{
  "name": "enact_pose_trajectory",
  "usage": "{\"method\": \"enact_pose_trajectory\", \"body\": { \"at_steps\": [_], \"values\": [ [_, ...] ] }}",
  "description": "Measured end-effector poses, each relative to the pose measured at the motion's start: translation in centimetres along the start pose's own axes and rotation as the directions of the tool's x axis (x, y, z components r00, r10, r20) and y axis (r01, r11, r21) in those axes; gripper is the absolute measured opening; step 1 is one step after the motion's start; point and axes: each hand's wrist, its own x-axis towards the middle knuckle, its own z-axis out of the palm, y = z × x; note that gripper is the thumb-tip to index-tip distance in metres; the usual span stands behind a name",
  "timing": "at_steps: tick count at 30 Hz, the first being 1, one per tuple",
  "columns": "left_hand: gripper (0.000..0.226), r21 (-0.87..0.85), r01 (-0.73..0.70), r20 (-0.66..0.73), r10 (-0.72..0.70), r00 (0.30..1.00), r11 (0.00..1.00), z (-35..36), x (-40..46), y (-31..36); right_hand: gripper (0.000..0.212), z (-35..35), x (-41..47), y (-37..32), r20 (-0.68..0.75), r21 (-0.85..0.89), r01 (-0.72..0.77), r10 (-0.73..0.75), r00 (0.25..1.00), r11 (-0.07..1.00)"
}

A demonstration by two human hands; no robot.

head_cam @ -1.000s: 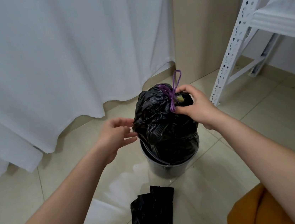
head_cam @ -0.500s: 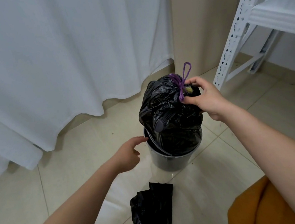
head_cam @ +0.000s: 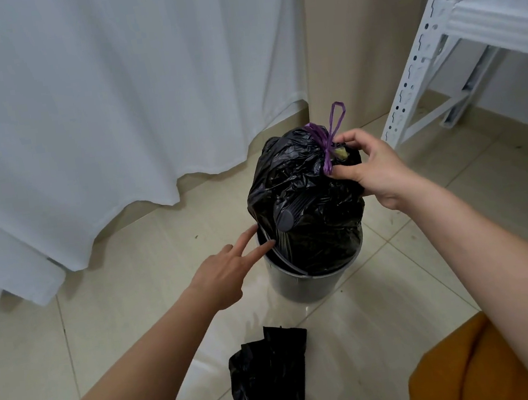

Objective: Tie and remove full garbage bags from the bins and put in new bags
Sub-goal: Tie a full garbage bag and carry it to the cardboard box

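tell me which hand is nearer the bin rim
Left. The left hand has two straight fingers reaching the bin rim on its left side. The right hand is higher up, pinching the purple tie atop the full bag.

A full black garbage bag bulges up out of a small round grey bin on the tiled floor, its neck gathered at the top and tied with a purple drawstring whose loop stands upright. Near the bin, a folded black new bag lies flat on the floor.
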Motion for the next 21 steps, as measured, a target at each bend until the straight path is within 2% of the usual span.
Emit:
{"method": "enact_pose_trajectory", "body": {
  "at_steps": [4, 7, 11, 13, 21],
  "values": [
    [0.111, 0.032, 0.042, -0.003, -0.042, 0.999, 0.999, 0.3, 0.3, -0.1, 0.041, 0.0, 0.0, 0.0, 0.009, 0.015, 0.0, 0.0, 1.0, 1.0],
    [0.105, -0.01, 0.08, 0.019, -0.079, 0.997, 0.997, 0.8, 0.5, -0.1, 0.041, 0.0, 0.0, -0.1, 0.01, 0.021, -0.005, 0.004, 1.0, 1.0],
    [0.083, -0.263, 0.169, 0.157, -0.131, 0.979, 0.95, 1.5, 1.1, -0.1, 0.04, 0.2, -0.1, -0.1, 0.017, 0.01, -0.008, 0.008, 1.0, 1.0],
    [0.079, -0.334, 0.194, 0.191, -0.136, 0.972, 0.922, 1.7, 1.3, -0.1, 0.04, 0.3, -0.1, -0.1, 0.016, 0.012, -0.005, 0.005, 1.0, 1.0],
    [0.079, -0.303, 0.235, 0.225, -0.171, 0.959, 0.923, 2.1, 1.3, -0.2, 0.04, 0.4, -0.1, -0.3, 0.017, -0.026, 0.003, -0.002, 1.0, 1.0]
  ]
}}
